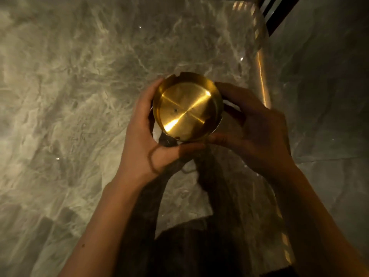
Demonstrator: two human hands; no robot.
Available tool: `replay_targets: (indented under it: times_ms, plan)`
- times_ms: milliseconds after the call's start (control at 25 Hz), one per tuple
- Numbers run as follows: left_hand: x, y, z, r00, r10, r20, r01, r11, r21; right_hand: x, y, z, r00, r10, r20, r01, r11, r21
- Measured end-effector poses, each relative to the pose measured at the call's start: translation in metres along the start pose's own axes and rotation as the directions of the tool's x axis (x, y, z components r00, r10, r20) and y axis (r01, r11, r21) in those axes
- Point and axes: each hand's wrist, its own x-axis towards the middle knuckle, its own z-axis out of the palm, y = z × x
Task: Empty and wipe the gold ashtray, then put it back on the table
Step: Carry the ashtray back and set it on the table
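The round gold ashtray (186, 108) is held mouth-up above the marble table (69, 96), with notches in its rim. Its polished bottom shines and carries a few dark specks. My left hand (143, 136) cups its left side and underside. My right hand (257, 128) grips its right side and front rim. A dark cloth (201, 168) hangs down from under the ashtray between my two hands, and a bit of white material (156, 134) shows beside my left palm.
The table's right edge (261, 80) runs top to bottom with a lit gold strip along it. Beyond it lies grey tiled floor (323, 96). A dark striped object (279, 13) sits at the top right.
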Motion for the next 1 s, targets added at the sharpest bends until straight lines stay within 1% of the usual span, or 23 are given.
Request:
replay_targets:
  times_ms: [120,320,400,480,600,760,880,1000]
  plan:
    - [-0.018,0.003,-0.016,1.000,0.027,0.001,-0.027,0.996,0.082,-0.006,-0.005,0.015,0.999,0.002,0.041,-0.003,1.000,0.025]
    - [-0.043,0.035,-0.043,1.000,0.000,-0.009,0.001,0.981,0.194,-0.016,-0.032,0.022,0.992,-0.019,0.122,0.009,0.997,0.079]
    - [-0.053,0.051,-0.053,0.999,0.015,-0.029,-0.008,0.977,0.212,-0.020,-0.047,0.023,0.990,-0.041,0.138,0.025,0.993,0.115]
    - [-0.062,0.061,-0.060,0.998,0.027,-0.054,-0.014,0.975,0.222,-0.021,-0.063,0.025,0.986,-0.049,0.162,0.032,0.994,0.108]
    - [-0.076,0.070,-0.078,0.991,0.025,-0.133,0.004,0.977,0.215,-0.013,-0.086,0.039,0.964,-0.106,0.244,0.084,0.992,0.097]
    - [-0.095,0.061,-0.140,0.978,0.019,-0.209,0.020,0.983,0.181,0.000,-0.113,0.101,0.956,-0.124,0.266,0.093,0.988,0.126]
    - [-0.110,0.036,-0.212,0.969,0.017,-0.247,0.017,0.991,0.135,0.010,-0.132,0.175,0.952,-0.128,0.276,0.105,0.990,0.097]
    - [-0.126,0.011,-0.295,0.969,0.019,-0.246,0.004,0.996,0.093,0.015,-0.159,0.258,0.965,-0.121,0.234,0.113,0.992,0.047]
